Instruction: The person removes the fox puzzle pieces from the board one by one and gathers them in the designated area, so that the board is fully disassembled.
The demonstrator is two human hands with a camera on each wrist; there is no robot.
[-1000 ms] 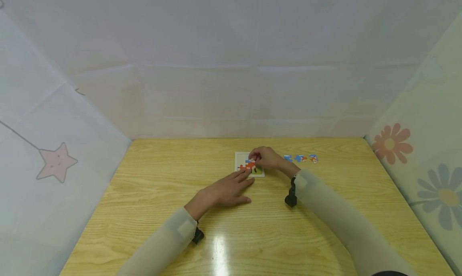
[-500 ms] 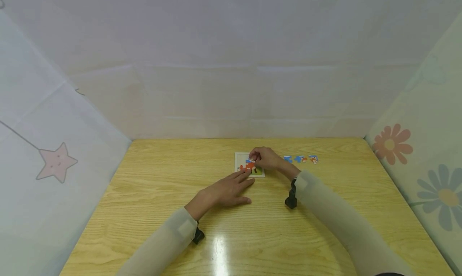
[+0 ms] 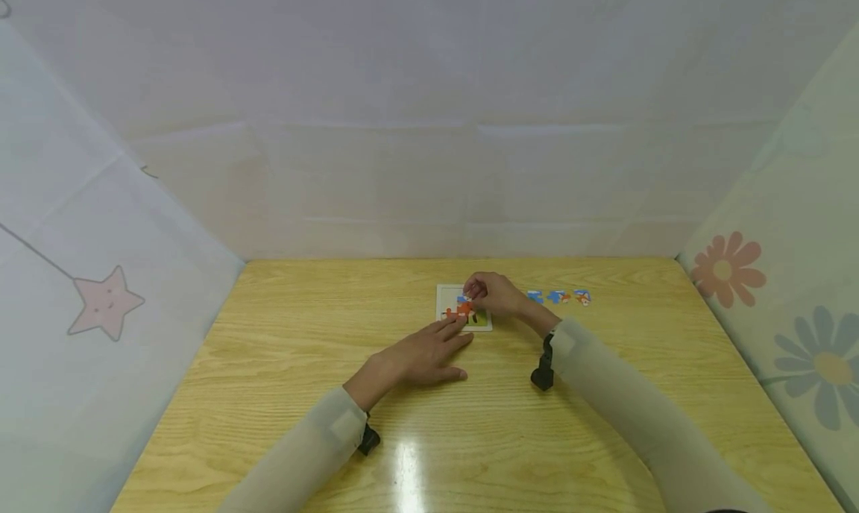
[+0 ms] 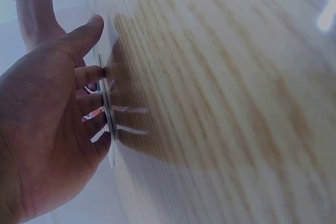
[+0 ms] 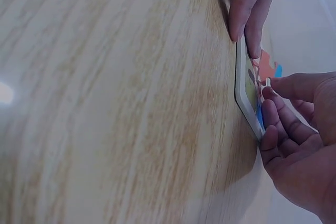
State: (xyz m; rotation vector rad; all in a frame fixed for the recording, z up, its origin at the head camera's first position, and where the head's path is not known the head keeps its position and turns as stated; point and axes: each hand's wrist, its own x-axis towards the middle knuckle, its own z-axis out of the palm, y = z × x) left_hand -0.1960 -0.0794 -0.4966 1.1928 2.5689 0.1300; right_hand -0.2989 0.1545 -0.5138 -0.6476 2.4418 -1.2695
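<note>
A small square puzzle board (image 3: 439,303) with a pale rim lies near the back of the table, partly filled with orange, blue and green jigsaw pieces. The fingertips of my left hand (image 3: 424,355) rest on its near edge, fingers extended and spread. Over its right part, my right hand (image 3: 498,294) pinches a jigsaw piece (image 5: 268,82) between thumb and forefinger, seen edge-on in the right wrist view. The picture on that piece is mostly hidden by the fingers. In the left wrist view, my left fingers (image 4: 94,100) touch the board's edge.
Right of the board, several loose blue and orange jigsaw pieces (image 3: 558,297) lie in a row on the wooden table (image 3: 302,334). A pale cloth wall (image 3: 376,185) stands behind the table, with printed cloth at both sides.
Almost nothing differs. My right fingers have shifted very slightly over the board with the pinched piece; my left hand stays in place on the edge.
</note>
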